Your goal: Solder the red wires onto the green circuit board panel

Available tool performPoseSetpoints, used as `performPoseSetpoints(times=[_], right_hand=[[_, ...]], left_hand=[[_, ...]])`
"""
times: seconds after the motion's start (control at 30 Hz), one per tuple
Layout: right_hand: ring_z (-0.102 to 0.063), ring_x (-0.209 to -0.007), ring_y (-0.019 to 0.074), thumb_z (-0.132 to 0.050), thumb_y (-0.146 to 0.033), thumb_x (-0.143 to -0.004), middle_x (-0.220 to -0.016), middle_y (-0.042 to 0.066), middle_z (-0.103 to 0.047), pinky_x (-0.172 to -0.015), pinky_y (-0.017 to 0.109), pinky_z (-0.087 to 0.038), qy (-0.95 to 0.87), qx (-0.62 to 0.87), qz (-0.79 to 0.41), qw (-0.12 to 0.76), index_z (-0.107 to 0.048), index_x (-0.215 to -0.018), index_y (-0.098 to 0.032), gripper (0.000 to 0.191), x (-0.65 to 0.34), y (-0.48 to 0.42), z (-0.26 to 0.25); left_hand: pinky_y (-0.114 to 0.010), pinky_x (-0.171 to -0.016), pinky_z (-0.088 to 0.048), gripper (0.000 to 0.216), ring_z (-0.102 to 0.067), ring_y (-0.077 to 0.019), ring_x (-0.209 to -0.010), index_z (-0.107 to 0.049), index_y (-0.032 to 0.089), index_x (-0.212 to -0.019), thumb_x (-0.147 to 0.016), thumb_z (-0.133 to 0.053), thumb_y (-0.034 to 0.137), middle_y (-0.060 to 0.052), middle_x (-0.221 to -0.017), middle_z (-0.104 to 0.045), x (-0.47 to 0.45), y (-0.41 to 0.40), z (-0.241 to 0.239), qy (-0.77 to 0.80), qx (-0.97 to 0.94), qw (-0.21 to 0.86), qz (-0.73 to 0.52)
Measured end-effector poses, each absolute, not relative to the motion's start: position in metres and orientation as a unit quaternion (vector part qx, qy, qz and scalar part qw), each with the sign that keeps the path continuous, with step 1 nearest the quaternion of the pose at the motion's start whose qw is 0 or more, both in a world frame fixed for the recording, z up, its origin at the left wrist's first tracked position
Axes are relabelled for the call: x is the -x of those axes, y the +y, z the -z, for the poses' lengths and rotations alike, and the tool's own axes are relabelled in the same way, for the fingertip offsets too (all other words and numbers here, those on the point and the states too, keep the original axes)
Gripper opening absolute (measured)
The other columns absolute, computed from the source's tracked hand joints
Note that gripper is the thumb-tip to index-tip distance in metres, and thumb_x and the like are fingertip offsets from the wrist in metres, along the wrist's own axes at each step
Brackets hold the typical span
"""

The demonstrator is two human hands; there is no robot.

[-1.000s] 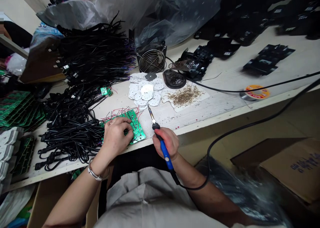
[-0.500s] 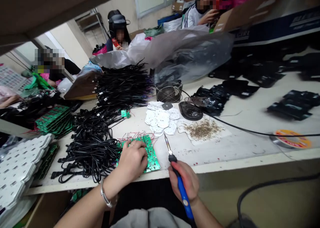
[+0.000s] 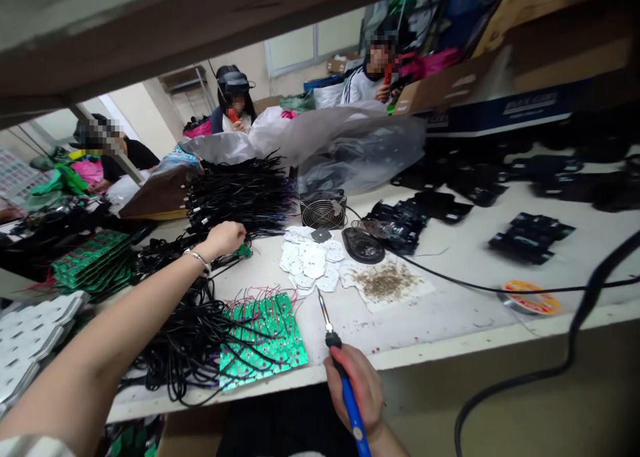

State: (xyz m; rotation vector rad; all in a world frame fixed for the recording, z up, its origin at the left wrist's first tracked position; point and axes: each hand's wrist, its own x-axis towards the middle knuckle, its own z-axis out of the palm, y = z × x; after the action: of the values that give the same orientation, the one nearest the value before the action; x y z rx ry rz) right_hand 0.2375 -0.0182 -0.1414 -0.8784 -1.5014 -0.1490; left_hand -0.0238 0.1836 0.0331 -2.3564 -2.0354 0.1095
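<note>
My right hand [image 3: 354,385] grips a blue-handled soldering iron [image 3: 345,391], its bare metal tip pointing up and away over the bench. With the arm stretched out, my left hand [image 3: 226,238] is at the near end of the black cable bundle [image 3: 235,193], beside a small green circuit board [image 3: 243,251]. Its fingers are curled, and what they hold, if anything, is hidden. A green circuit board panel [image 3: 265,337] lies near the bench's front edge, with thin red wires along its far side and black cables across it. More coiled black cables [image 3: 175,350] lie to its left.
White plates [image 3: 314,260] are piled mid-bench, near a small fan [image 3: 323,213] and a black iron stand [image 3: 364,245]. Brown bits cover a cloth [image 3: 387,282]. A solder spool [image 3: 530,297] and black casings [image 3: 530,237] are right. Stacked green boards [image 3: 93,260] stand left. Co-workers sit beyond.
My left hand has left the green panel and reached forward and left to the cable bundle. More of the panel shows. The soldering iron stays in my right hand; the view has shifted.
</note>
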Motion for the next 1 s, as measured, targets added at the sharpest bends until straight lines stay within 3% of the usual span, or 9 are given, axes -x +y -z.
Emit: performPoseSetpoints(times=[0.17, 0.3, 0.47, 0.63, 0.7, 0.8, 0.93, 1.0], right_hand=[[-0.071, -0.067, 0.0225, -0.062, -0.01, -0.084, -0.08, 0.01, -0.071, -0.055, 0.032, -0.062, -0.662, 0.385, 0.068, 0.64, -0.062, -0.11, -0.013, 0.026, -0.238, -0.018, 0.143], [-0.071, -0.066, 0.0215, -0.06, -0.01, -0.086, -0.08, 0.011, -0.071, -0.055, 0.031, -0.062, -0.658, 0.388, 0.075, 0.641, -0.062, -0.109, -0.014, 0.024, -0.238, -0.018, 0.139], [-0.07, -0.067, 0.0212, -0.059, -0.01, -0.086, -0.08, 0.01, -0.069, -0.054, 0.031, -0.062, -0.659, 0.388, 0.076, 0.639, -0.061, -0.11, -0.013, 0.024, -0.239, -0.019, 0.137], [-0.069, -0.067, 0.0212, -0.059, -0.01, -0.086, -0.079, 0.011, -0.069, -0.054, 0.031, -0.061, -0.663, 0.382, 0.075, 0.639, -0.061, -0.107, -0.012, 0.021, -0.238, -0.018, 0.136], [-0.07, -0.068, 0.0211, -0.06, -0.009, -0.086, -0.08, 0.011, -0.069, -0.055, 0.031, -0.061, -0.662, 0.38, 0.071, 0.642, -0.061, -0.108, -0.012, 0.022, -0.237, -0.018, 0.136], [-0.07, -0.069, 0.0207, -0.06, -0.007, -0.085, -0.081, 0.011, -0.069, -0.057, 0.031, -0.061, -0.66, 0.38, 0.066, 0.645, -0.061, -0.109, -0.011, 0.024, -0.236, -0.018, 0.138], [-0.07, -0.073, 0.0204, -0.059, -0.01, -0.087, -0.081, 0.011, -0.069, -0.06, 0.03, -0.062, -0.663, 0.393, 0.054, 0.634, -0.061, -0.107, -0.012, 0.021, -0.236, -0.018, 0.14], [-0.07, -0.073, 0.0194, -0.059, -0.011, -0.088, -0.082, 0.01, -0.069, -0.061, 0.03, -0.062, -0.663, 0.396, 0.051, 0.633, -0.061, -0.109, -0.013, 0.022, -0.237, -0.018, 0.14]], left_hand=[[-0.037, -0.089, -0.05, 0.021, -0.061, -0.0233, -0.104, -0.068, 0.017, -0.101, -0.092, -0.052, 0.027, -0.011, -0.112, -0.066, -0.021, 0.21, -0.018, -0.609, 0.791, 0.056, 0.008], [-0.045, -0.091, -0.053, 0.034, -0.06, -0.0218, -0.107, -0.058, 0.016, -0.12, -0.093, -0.058, 0.037, -0.01, -0.122, -0.06, -0.036, 0.23, -0.014, -0.593, 0.802, 0.06, 0.044], [-0.035, -0.083, -0.052, 0.019, -0.063, -0.02, -0.091, -0.062, 0.012, -0.097, -0.094, -0.049, 0.026, -0.012, -0.1, -0.066, -0.018, 0.235, -0.03, -0.615, 0.776, 0.059, 0.127], [-0.027, -0.069, -0.049, 0.035, -0.06, -0.0152, -0.074, -0.053, 0.012, -0.113, -0.097, -0.025, 0.025, -0.009, -0.09, -0.066, 0.019, 0.212, -0.074, -0.63, 0.748, 0.066, 0.198], [-0.028, -0.076, -0.049, 0.036, -0.061, -0.0167, -0.083, -0.055, 0.014, -0.113, -0.097, -0.027, 0.03, -0.009, -0.097, -0.066, 0.028, 0.201, -0.081, -0.605, 0.771, 0.083, 0.183], [-0.03, -0.086, -0.047, 0.03, -0.06, -0.0198, -0.095, -0.066, 0.017, -0.097, -0.093, -0.039, 0.031, -0.009, -0.102, -0.067, 0.028, 0.195, -0.07, -0.558, 0.815, 0.101, 0.117], [-0.033, -0.084, -0.047, 0.019, -0.061, -0.0217, -0.091, -0.068, 0.016, -0.079, -0.086, -0.052, 0.023, -0.01, -0.09, -0.067, 0.01, 0.209, -0.033, -0.54, 0.834, 0.107, 0.038], [-0.035, -0.085, -0.047, 0.017, -0.06, -0.0211, -0.092, -0.067, 0.014, -0.083, -0.089, -0.055, 0.024, -0.009, -0.091, -0.066, -0.002, 0.22, -0.02, -0.543, 0.83, 0.124, 0.021]])
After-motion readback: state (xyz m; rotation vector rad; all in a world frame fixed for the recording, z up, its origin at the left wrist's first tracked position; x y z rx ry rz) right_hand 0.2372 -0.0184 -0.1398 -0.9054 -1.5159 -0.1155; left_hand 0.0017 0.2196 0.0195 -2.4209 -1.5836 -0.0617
